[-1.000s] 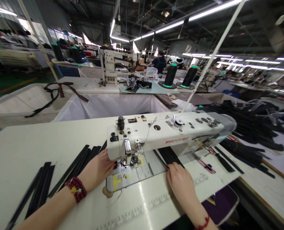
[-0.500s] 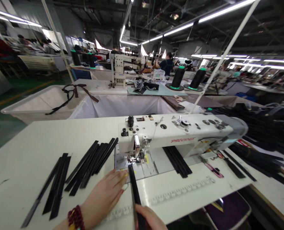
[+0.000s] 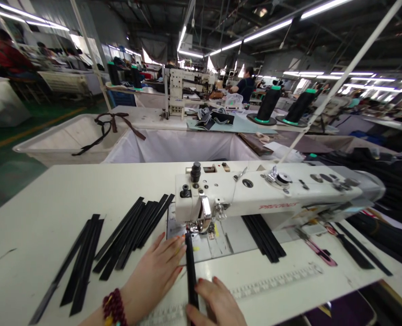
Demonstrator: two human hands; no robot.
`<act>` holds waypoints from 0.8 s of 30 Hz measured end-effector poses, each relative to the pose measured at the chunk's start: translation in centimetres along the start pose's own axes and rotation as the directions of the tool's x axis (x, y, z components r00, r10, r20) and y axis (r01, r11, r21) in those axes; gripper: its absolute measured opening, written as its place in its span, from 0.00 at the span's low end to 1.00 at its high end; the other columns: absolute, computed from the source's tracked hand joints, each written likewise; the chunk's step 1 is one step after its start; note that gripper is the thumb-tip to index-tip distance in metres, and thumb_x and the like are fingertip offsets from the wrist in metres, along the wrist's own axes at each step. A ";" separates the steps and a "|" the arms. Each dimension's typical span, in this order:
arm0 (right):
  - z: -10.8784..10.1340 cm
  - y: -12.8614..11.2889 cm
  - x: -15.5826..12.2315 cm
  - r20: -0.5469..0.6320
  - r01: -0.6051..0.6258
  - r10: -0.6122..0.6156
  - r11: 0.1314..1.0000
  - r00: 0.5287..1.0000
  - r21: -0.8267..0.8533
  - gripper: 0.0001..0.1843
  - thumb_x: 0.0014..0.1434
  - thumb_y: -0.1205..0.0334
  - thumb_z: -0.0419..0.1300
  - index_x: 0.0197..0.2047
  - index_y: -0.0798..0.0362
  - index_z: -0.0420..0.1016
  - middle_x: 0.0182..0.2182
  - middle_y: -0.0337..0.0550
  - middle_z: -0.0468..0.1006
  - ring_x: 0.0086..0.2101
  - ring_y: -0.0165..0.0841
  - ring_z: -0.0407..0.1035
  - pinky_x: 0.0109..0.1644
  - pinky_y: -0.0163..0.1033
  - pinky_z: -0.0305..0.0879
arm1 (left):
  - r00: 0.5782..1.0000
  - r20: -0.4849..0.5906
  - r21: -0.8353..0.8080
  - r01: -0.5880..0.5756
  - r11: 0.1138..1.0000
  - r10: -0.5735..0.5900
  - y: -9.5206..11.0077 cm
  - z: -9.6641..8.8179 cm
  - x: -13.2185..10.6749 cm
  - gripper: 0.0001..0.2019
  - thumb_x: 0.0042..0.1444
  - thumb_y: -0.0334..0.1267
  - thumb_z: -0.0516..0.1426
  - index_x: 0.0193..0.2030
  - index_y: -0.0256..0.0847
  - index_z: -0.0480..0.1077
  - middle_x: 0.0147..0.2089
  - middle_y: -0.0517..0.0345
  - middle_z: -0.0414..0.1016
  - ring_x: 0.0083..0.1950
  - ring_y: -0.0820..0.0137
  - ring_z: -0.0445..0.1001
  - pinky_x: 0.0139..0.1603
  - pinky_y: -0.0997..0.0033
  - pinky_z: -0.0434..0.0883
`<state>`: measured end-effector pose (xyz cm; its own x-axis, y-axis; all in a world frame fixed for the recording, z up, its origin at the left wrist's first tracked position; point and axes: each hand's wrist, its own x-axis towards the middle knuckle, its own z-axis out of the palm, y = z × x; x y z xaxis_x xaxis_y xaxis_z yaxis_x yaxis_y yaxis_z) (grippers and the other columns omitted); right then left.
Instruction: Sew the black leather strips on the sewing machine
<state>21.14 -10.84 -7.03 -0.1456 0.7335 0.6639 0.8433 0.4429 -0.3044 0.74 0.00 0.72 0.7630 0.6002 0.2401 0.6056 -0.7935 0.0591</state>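
A narrow black strap (image 3: 189, 267) lies on the white table, its far end under the presser foot (image 3: 198, 227) of the white sewing machine (image 3: 272, 192). My left hand (image 3: 155, 274), with a dark red bead bracelet on the wrist, lies flat with fingers spread, touching the strap's left side. My right hand (image 3: 216, 304) rests on the strap's near end, fingers pressed against it. Several black straps (image 3: 133, 235) lie in a fan left of the needle, and more black straps (image 3: 262, 231) lie under the machine arm.
Another small bundle of black straps (image 3: 77, 267) lies at the table's left. A large heap of black straps (image 3: 391, 190) fills the right side. Scissors (image 3: 314, 246) lie right of the machine. A white fabric bin (image 3: 174, 145) stands behind, and other workstations with people lie beyond.
My right hand left the straps under the machine arm and brought one strap to the needle. My left hand shifted from the presser foot to the strap's side. The view moved closer.
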 end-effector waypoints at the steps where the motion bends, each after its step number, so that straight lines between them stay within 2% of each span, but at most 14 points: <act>1: 0.6 -0.2 0.3 -0.071 0.052 -0.051 0.999 0.996 0.014 0.09 0.70 0.53 0.57 0.45 0.45 0.78 0.40 0.40 0.82 0.42 0.36 0.79 0.58 0.43 0.73 | 1.000 -0.002 0.002 0.002 1.000 -0.002 -0.1 0.0 0.0 0.18 0.65 0.35 0.55 0.61 0.38 0.70 0.64 0.47 0.73 0.65 0.57 0.71 0.69 0.49 0.65; 3: 1.2 -0.5 1.2 -0.180 0.139 -0.128 0.989 0.975 0.051 0.11 0.72 0.61 0.54 0.41 0.46 0.77 0.39 0.38 0.82 0.44 0.32 0.78 0.66 0.47 0.63 | 1.000 -0.008 -0.006 0.021 1.000 -0.021 -0.2 0.2 0.1 0.19 0.65 0.35 0.55 0.62 0.39 0.70 0.65 0.47 0.72 0.66 0.58 0.70 0.70 0.49 0.63; 6: 0.5 -0.6 3.1 -0.204 0.170 -0.156 0.984 0.966 0.049 0.16 0.74 0.64 0.49 0.38 0.49 0.77 0.39 0.38 0.83 0.46 0.30 0.77 0.71 0.47 0.55 | 0.999 -0.005 -0.021 0.046 0.999 -0.046 -0.4 0.7 0.2 0.20 0.65 0.36 0.55 0.63 0.40 0.68 0.67 0.47 0.71 0.67 0.58 0.69 0.71 0.49 0.61; 8: -0.7 -0.3 4.1 -0.141 0.216 -0.213 0.976 0.967 0.013 0.17 0.74 0.65 0.49 0.39 0.50 0.77 0.40 0.37 0.83 0.47 0.29 0.76 0.73 0.48 0.49 | 0.999 -0.002 -0.014 0.046 0.999 -0.046 -0.5 0.9 0.2 0.21 0.65 0.36 0.56 0.63 0.39 0.68 0.67 0.47 0.70 0.67 0.58 0.68 0.70 0.48 0.61; 11: -2.4 0.5 5.0 0.027 0.335 -0.335 0.942 0.942 -0.030 0.16 0.74 0.66 0.49 0.43 0.50 0.79 0.44 0.37 0.83 0.50 0.30 0.75 0.75 0.50 0.40 | 0.999 -0.004 -0.001 0.053 0.999 -0.053 -0.6 1.2 0.4 0.20 0.65 0.38 0.55 0.63 0.39 0.68 0.67 0.46 0.71 0.67 0.58 0.69 0.70 0.48 0.61; 13: -2.9 0.9 5.0 0.077 0.371 -0.367 0.928 0.927 -0.046 0.16 0.73 0.65 0.49 0.44 0.50 0.79 0.46 0.38 0.83 0.51 0.30 0.75 0.75 0.51 0.39 | 0.998 -0.004 -0.008 0.065 0.998 -0.065 -0.6 1.3 0.5 0.19 0.66 0.38 0.55 0.63 0.39 0.69 0.66 0.47 0.71 0.67 0.58 0.69 0.70 0.48 0.60; 17: -2.7 1.2 4.7 0.090 0.358 -0.352 0.931 0.932 -0.068 0.15 0.71 0.67 0.49 0.45 0.49 0.78 0.46 0.40 0.83 0.52 0.32 0.75 0.74 0.53 0.42 | 0.997 -0.005 -0.029 0.083 0.996 -0.083 -0.7 1.4 0.6 0.20 0.66 0.38 0.53 0.63 0.40 0.68 0.65 0.47 0.72 0.67 0.58 0.69 0.71 0.48 0.59; 20: -2.6 1.2 4.5 0.115 0.369 -0.362 0.928 0.925 -0.043 0.14 0.69 0.67 0.51 0.47 0.50 0.78 0.48 0.41 0.82 0.52 0.33 0.74 0.74 0.53 0.38 | 0.996 -0.013 -0.031 0.093 0.995 -0.093 -0.7 1.5 0.8 0.19 0.67 0.39 0.53 0.63 0.40 0.68 0.65 0.47 0.72 0.67 0.58 0.69 0.71 0.49 0.58; 24: -2.7 1.3 4.4 0.132 0.375 -0.370 0.927 0.920 -0.013 0.12 0.66 0.65 0.56 0.49 0.51 0.78 0.50 0.44 0.81 0.53 0.35 0.73 0.74 0.54 0.39 | 0.995 -0.002 -0.044 0.104 0.994 -0.104 -0.9 1.7 1.1 0.20 0.68 0.39 0.52 0.64 0.41 0.67 0.65 0.47 0.72 0.67 0.59 0.69 0.73 0.49 0.56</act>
<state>23.02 -8.43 -2.68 -0.5142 0.5791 0.6326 0.7342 0.6785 -0.0242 1.44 1.55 -0.66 0.6951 0.6794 0.2350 0.6711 -0.7304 0.1267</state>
